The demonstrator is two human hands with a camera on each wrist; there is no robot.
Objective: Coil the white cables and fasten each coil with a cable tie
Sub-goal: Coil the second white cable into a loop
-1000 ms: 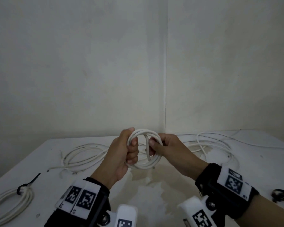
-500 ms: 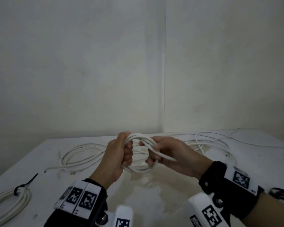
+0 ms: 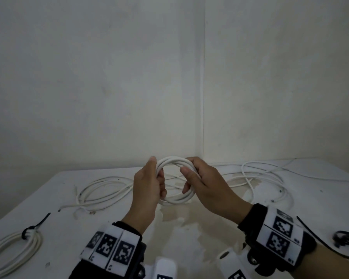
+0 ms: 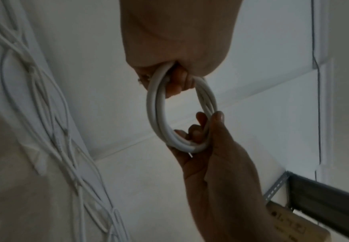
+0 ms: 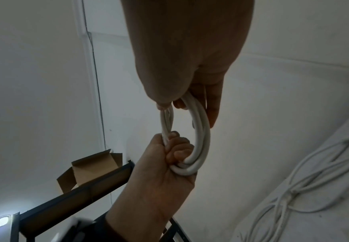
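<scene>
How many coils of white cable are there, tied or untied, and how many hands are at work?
Tied coils: 1, the tied coil lying at the table's near left, with a black tie.
Untied coils: 1, the held coil, gripped by both hands.
Hands: 2, left hand and right hand.
Total: 4.

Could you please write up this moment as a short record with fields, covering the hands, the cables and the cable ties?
held coil: white cable coil, above the table, no tie on it
left hand: grips the coil's left side
right hand: grips its right side
finished coil: front left, fastened with a black tie
loose cables: uncoiled, behind the hands
spare ties: black, front right
</scene>
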